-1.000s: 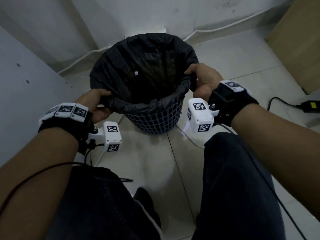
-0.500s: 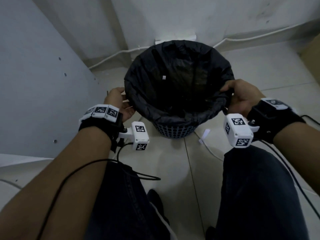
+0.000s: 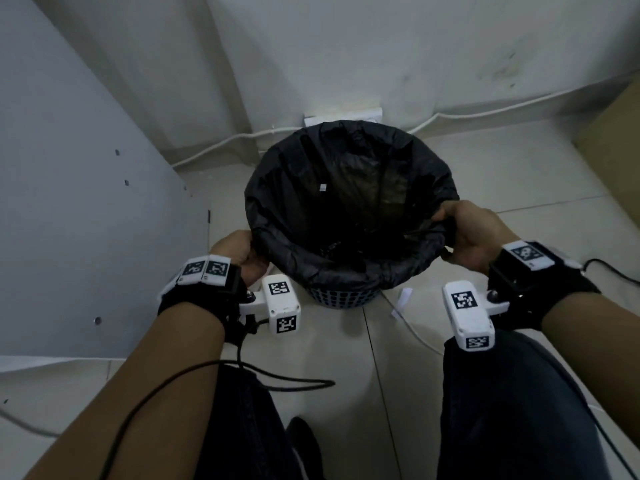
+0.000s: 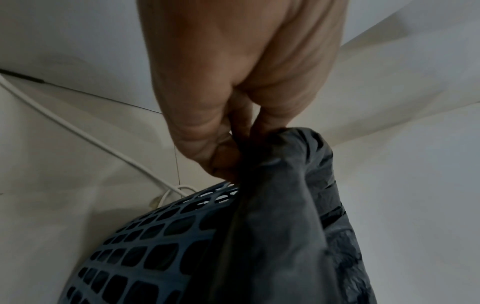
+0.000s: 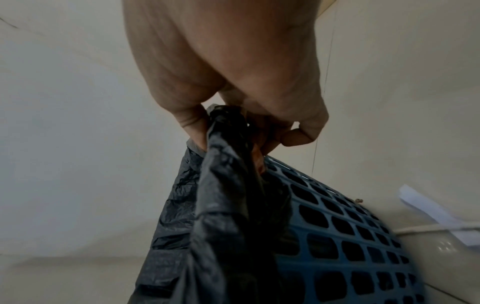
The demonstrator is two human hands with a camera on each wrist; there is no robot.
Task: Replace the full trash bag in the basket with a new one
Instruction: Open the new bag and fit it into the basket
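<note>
Basket (image 3: 341,299): a blue plastic mesh basket standing upright on the tiled floor (image 3: 346,358), close to the wall behind it. From the head view only a low strip of its mesh shows under the bag's overhang.
Trash bag (image 3: 349,206): black plastic, sitting inside the basket with its mouth open and its edge folded out over the basket's rim. A small white fleck lies on the inner wall toward the basket's far left side. The bottom is too dark to tell what is in it.
Left hand (image 3: 242,258): at the basket's left rim, fingers curled, pinching a gathered fold of the bag's edge. The left wrist view shows the fingertips (image 4: 223,156) bunching the plastic just above the mesh.
Right hand (image 3: 474,237): at the basket's right rim, fingers curled round a twisted bunch of the bag's edge. In the right wrist view the plastic runs taut from the fist down along the basket's side.
White cable (image 3: 221,147): runs along the foot of the wall behind the basket, continuing on both sides of it.
Paper scrap (image 3: 403,299): a white strip on the floor just right of the basket's base, lying on another length of white cable.
Grey panel (image 3: 79,220): a flat board with small holes, standing to the left of the basket.
Cardboard box (image 3: 613,133): on the floor well to the right of the basket, only partly in frame.
</note>
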